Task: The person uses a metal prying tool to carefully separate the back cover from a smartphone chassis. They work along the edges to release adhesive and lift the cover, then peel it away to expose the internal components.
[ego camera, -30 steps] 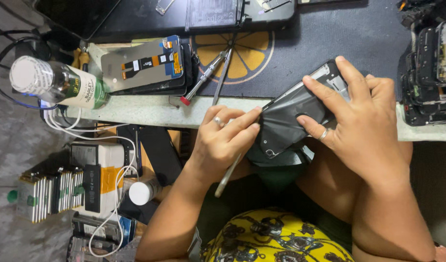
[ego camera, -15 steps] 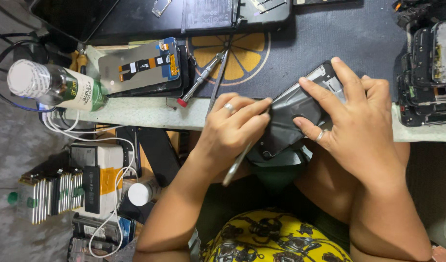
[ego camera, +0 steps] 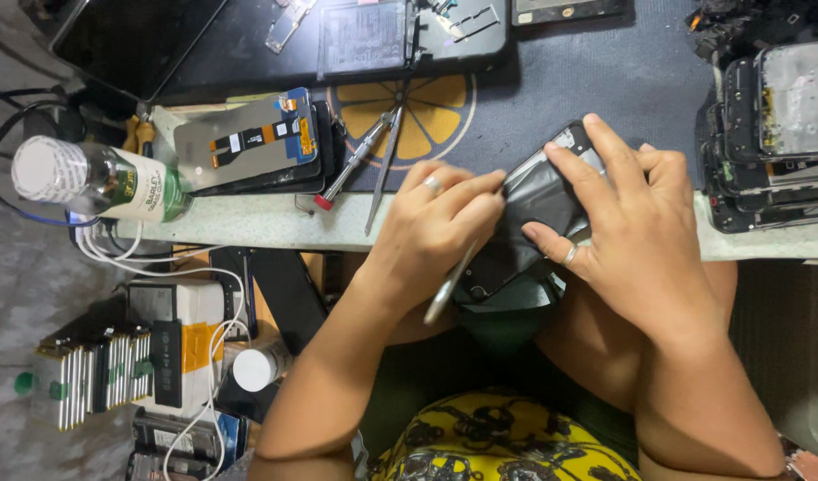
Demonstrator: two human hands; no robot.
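While both hands work at tabletop [ego camera: 275,227] edge, one black phone [ego camera: 533,200] sits between them, half over edge. Left hand [ego camera: 435,227] fingers pressed together, pinching one thin metal tool [ego camera: 453,281] against phone. Right hand [ego camera: 636,236] fingers spread over phone, holding it. One ring on each hand. One green bottle [ego camera: 97,183] lies far left. One red-tipped screwdriver [ego camera: 355,160] and one pair of tweezers [ego camera: 386,174] lie near left hand. One screen part [ego camera: 248,142] beside bottle.

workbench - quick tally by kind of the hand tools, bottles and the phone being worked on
hand tools: 3, red-tipped screwdriver, tweezers, metal pry tool in left hand
bottles: 1, green-label bottle
phones in hand: 1, black phone under right hand
total: 5
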